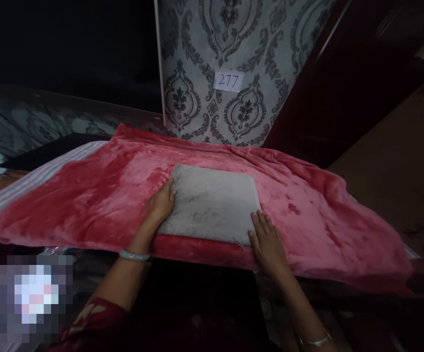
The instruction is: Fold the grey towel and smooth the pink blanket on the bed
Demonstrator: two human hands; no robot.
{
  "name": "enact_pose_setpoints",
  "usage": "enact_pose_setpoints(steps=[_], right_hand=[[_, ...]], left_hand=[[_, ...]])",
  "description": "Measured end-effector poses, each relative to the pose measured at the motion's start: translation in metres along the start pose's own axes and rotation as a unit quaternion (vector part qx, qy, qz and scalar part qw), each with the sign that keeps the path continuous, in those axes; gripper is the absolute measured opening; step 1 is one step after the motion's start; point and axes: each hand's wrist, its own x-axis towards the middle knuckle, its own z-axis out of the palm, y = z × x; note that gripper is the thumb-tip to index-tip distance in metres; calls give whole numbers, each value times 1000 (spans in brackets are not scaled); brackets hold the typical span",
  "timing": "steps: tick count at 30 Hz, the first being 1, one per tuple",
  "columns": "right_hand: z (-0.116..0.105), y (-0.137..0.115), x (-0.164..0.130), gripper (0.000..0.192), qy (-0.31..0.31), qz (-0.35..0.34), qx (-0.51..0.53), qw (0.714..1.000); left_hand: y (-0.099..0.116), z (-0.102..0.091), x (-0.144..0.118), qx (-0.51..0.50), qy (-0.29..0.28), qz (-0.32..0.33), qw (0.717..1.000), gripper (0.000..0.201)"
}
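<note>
A grey fuzzy cloth (212, 203) lies flat on a soft red and pink blanket (120, 195). It has four sides, and it sits near the middle of the blanket, close to the front edge. Dark smudgy marks show in its fuzz, and a few loose threads (239, 243) poke out at about 5 o'clock from its middle. The person's left hand (162, 200) is at 9 o'clock, half open, with the thumb touching the side of the cloth. The tips of its other fingers are hard to see, so I cannot tell if it pinches the cloth. The right hand (266, 242) is at 4 o'clock. It is open and almost flat, with the fingers close together and the thumb a bit apart. It touches the cloth by the near corner but does not grip it. A pale bangle (134, 255) goes around the left wrist at 8 o'clock, and a shiny bracelet (318, 341) is on the right arm, between 4 and 5 o'clock. Farther off at 9 o'clock, the blanket has a striped edge (52, 171). A big black TV (65, 54) is at 10 o'clock. Straight up at 12 o'clock, a white paper (228, 81) with 277 on it is on the swirly grey wallpaper (230, 29). A dark red panel (325, 98) leans across at 2 o'clock.
</note>
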Motion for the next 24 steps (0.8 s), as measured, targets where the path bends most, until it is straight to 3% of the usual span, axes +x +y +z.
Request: enact_pose_setpoints(steps=[8, 14, 19, 24], right_hand=[[-1, -1, 2, 56, 63, -1, 103, 993], [-11, -6, -21, 42, 168, -50, 169, 970], [-7, -24, -35, 38, 224, -135, 159, 952], [8, -33, -30, 23, 270, -164, 126, 940]], left_hand=[[-16, -3, 4, -90, 16, 9, 996, 58], [-38, 5, -19, -118, 95, 118, 981, 58], [-12, -4, -57, -4, 141, 192, 971, 52], [17, 4, -74, 82, 68, 259, 960, 53]])
